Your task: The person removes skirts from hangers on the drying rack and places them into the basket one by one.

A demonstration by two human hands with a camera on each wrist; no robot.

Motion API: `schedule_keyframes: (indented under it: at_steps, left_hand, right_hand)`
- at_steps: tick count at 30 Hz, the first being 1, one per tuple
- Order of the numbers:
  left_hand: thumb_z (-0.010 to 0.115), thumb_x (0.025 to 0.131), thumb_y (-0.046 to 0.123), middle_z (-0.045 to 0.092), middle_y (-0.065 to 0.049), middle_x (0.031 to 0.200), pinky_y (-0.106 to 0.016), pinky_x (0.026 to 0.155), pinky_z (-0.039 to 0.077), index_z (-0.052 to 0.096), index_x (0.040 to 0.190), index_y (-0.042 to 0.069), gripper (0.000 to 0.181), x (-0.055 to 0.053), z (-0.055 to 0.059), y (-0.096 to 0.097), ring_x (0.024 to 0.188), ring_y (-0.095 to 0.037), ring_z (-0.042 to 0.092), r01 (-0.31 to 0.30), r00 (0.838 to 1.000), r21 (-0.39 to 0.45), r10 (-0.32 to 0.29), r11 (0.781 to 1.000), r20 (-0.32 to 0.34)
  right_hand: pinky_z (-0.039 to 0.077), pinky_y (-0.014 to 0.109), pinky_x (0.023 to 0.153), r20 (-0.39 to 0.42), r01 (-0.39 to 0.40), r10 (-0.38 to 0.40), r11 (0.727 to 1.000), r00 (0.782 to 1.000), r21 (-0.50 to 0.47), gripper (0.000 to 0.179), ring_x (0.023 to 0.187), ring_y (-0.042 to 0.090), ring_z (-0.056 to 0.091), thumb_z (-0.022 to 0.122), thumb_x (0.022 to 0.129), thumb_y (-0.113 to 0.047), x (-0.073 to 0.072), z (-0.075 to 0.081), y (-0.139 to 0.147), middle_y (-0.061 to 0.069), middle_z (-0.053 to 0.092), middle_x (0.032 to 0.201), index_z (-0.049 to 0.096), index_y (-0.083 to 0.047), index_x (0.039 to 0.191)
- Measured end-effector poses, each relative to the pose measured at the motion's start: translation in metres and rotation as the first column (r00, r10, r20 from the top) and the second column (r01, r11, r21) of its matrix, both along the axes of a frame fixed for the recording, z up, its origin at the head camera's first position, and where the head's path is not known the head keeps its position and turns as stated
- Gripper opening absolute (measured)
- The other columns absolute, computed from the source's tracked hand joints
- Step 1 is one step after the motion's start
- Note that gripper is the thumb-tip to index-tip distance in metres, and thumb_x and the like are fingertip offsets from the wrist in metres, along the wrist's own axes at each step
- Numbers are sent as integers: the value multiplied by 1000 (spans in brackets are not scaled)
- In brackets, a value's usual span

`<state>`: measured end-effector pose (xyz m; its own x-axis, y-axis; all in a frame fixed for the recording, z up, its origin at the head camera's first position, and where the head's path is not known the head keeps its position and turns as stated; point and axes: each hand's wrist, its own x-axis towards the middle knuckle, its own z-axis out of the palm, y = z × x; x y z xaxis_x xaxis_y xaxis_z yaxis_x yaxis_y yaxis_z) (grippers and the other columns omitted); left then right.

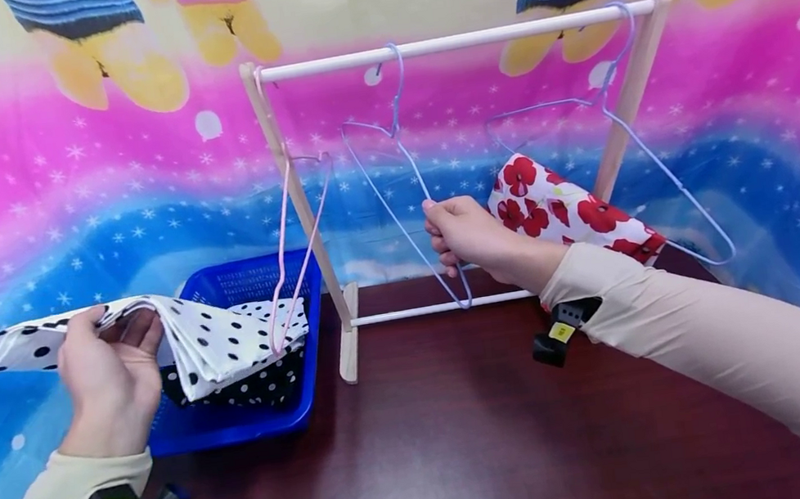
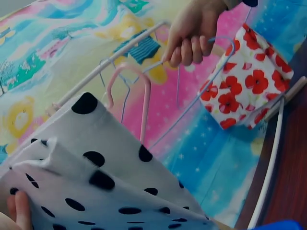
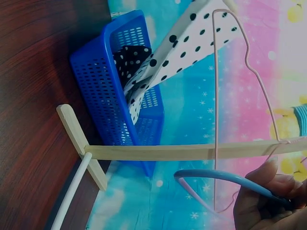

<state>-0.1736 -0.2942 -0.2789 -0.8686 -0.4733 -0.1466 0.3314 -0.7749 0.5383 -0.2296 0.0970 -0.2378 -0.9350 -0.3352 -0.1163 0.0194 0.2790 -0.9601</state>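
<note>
My left hand (image 1: 110, 381) pinches a folded white cloth with black dots (image 1: 214, 341), thumb on top and fingers beneath. The cloth spreads out to both sides of the hand, its right end over a blue basket (image 1: 243, 434). Curled round one side of the middle hanger (image 1: 396, 106), a lavender-blue one, is my right hand (image 1: 476, 237). That hanger's hook is over the rack's top rod (image 1: 494, 34), and its body is turned at an angle. In the right wrist view, the fingers grip the hanger's wire (image 3: 230, 176) close up.
A pink hanger (image 1: 285, 238) hangs at the rack's left end. At the right, a white cloth with red flowers (image 1: 551, 207) hangs on another lavender-blue hanger (image 1: 656, 154). Black dotted cloth (image 1: 267, 384) lies in the basket. The rack stands on a dark wooden table (image 1: 464, 423).
</note>
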Motion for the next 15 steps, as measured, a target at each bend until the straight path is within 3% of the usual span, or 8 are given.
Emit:
schedule_keyframes:
  at_steps: [3,8,15]
  left_hand:
    - [44,106,13,65,-16,78,-44,59,62,40,106,12,4,-4,4,5,59,-33,71,40,999,-31,-39,999,29]
    - [45,105,13,64,-15,78,-42,59,62,42,106,11,4,-25,10,12,59,-31,70,77,993,-56,-72,995,93]
    - [46,105,15,63,-11,83,-37,61,63,39,114,15,12,-60,6,20,57,-25,67,48,978,-139,-19,989,207]
  right_hand:
    - [45,26,57,1,1,-1,1000,1000,4,44,53,14,29,28,112,-37,0,1,1,-1,26,64,33,-8,80]
    - [45,26,57,4,-1,1,1000,1000,2,44,54,15,29,28,112,-37,1,1,2,-1,26,64,33,-8,79]
    - [45,25,57,3,0,0,1000,1000,1,44,54,15,31,28,112,-37,2,2,2,-1,28,64,33,-7,79]
